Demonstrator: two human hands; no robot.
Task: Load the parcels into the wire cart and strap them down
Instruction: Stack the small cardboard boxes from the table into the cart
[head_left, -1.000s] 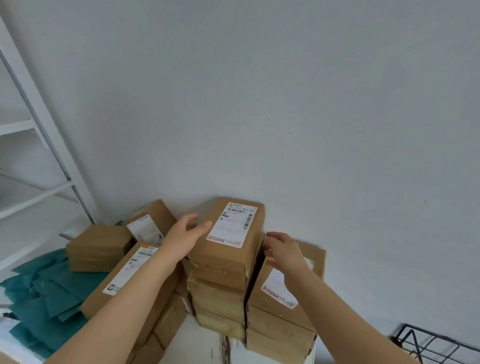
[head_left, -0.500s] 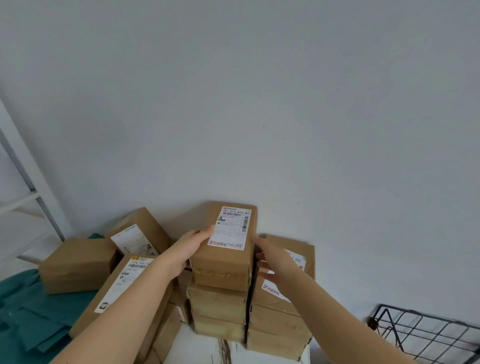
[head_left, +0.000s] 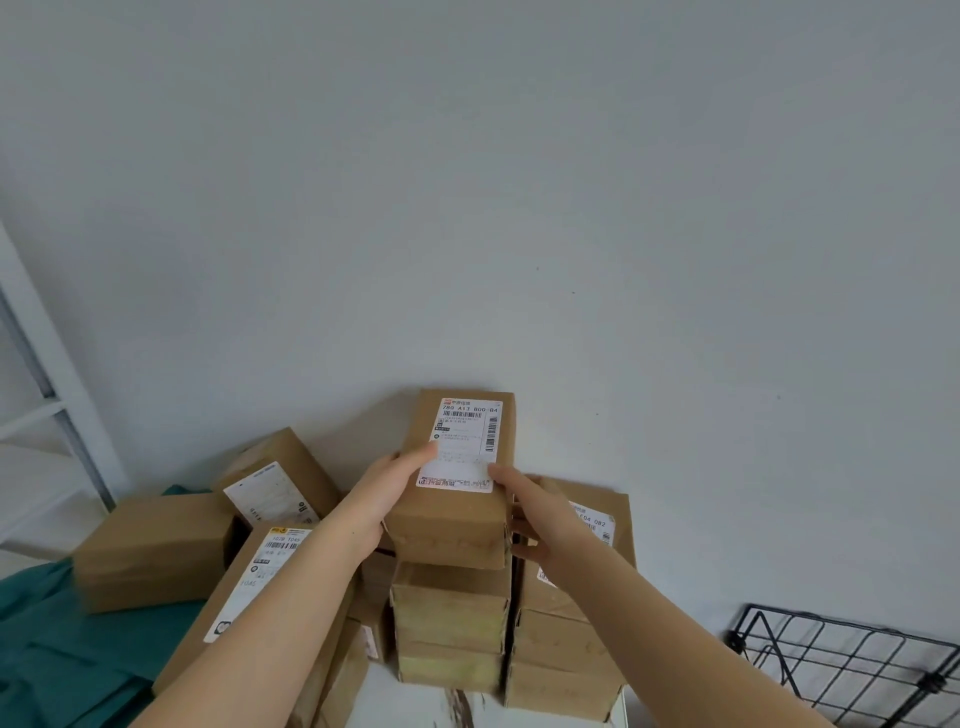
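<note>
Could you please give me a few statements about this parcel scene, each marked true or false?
1. The left hand and the right hand hold the top parcel of the middle stack, one on each side. True.
2. The black wire cart stands at the lower left. False: it is at the lower right.
3. The top parcel bears a white shipping label on its upper face. True.
4. The teal fabric lies right of the stacks. False: it lies at the left.
</note>
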